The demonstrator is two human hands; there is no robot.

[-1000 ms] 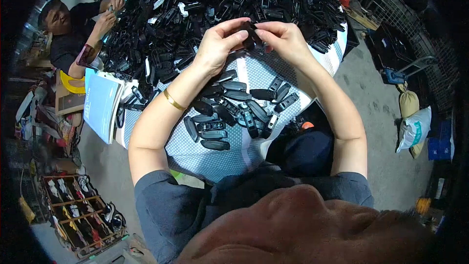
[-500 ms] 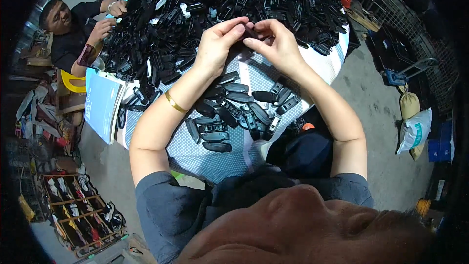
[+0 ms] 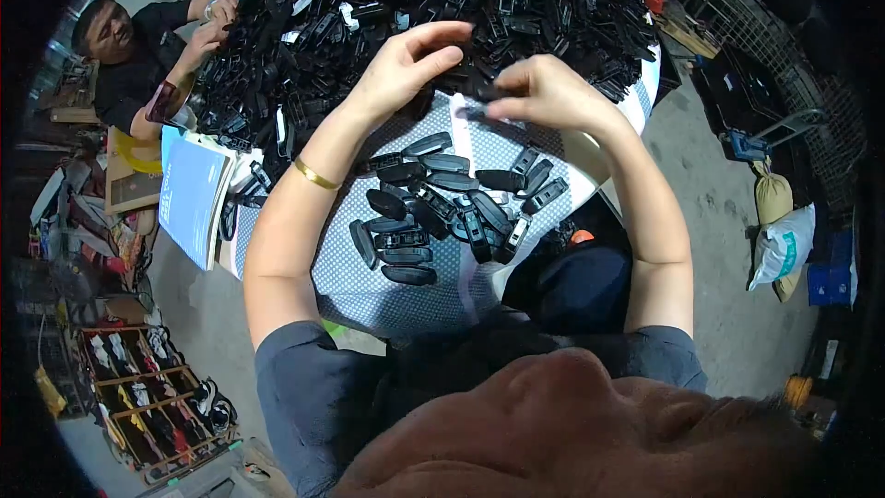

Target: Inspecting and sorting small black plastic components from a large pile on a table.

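Over the near edge of a large heap of small black plastic casings (image 3: 442, 0), my left hand (image 3: 406, 74) is empty, its thumb and fingers apart. To its right, my right hand (image 3: 553, 97) has thumb and fingers closed on a dark plastic piece (image 3: 483, 92), partly hidden and blurred. A smaller group of elongated black casings (image 3: 447, 183) lies between my forearms on the patterned cloth (image 3: 369, 290). Some show smooth backs, others open frames with rectangular cut-outs.
Across the heap's left side, a co-worker's hands (image 3: 210, 29) touch the pieces. A blue-covered stack of papers (image 3: 195, 203) stands at the table's left edge. A compartmented wooden rack (image 3: 152, 392) is at lower left; sacks (image 3: 779, 240) sit on the floor at right.
My hands have drawn apart. The left has let go and opened; the right has moved slightly right and down, with the dark piece in its fingers. The co-worker's nearer hand has shifted toward the heap.
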